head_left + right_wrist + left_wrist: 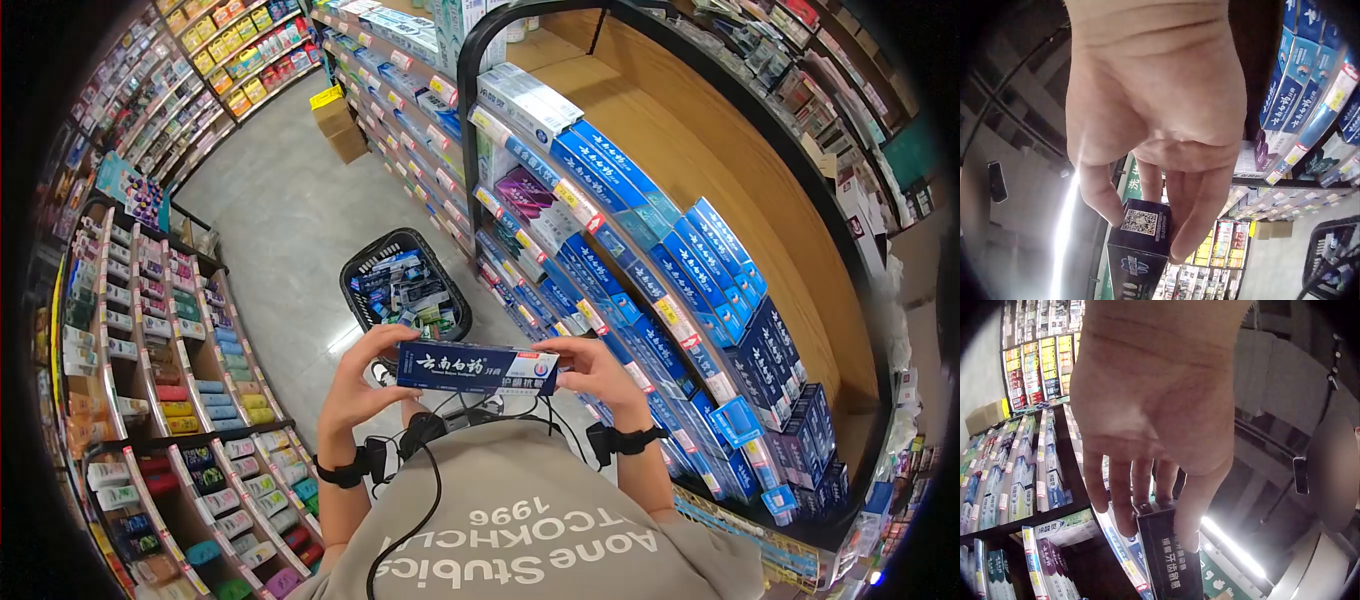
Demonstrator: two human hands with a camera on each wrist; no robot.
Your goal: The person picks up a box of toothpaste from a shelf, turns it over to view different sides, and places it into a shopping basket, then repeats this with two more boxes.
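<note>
A dark blue toothpaste box (476,368) with white lettering is held level in front of the person's chest. The left hand (362,378) grips its left end, thumb on one side and fingers on the other. At the opposite end, the right hand (600,376) pinches the box between thumb and fingers. In the left wrist view, the left hand (1154,400) has its fingertips at the end of the box (1169,556). A QR code shows on the box end (1141,225) between the fingers of the right hand (1154,94) in the right wrist view.
A black basket (350,290) filled with toothpaste boxes stands on the floor ahead. Shelves of toothpaste boxes (600,170) with price tags line the right side. Shelves of bottles (180,390) run along the left. A cardboard box (342,130) sits farther up the aisle.
</note>
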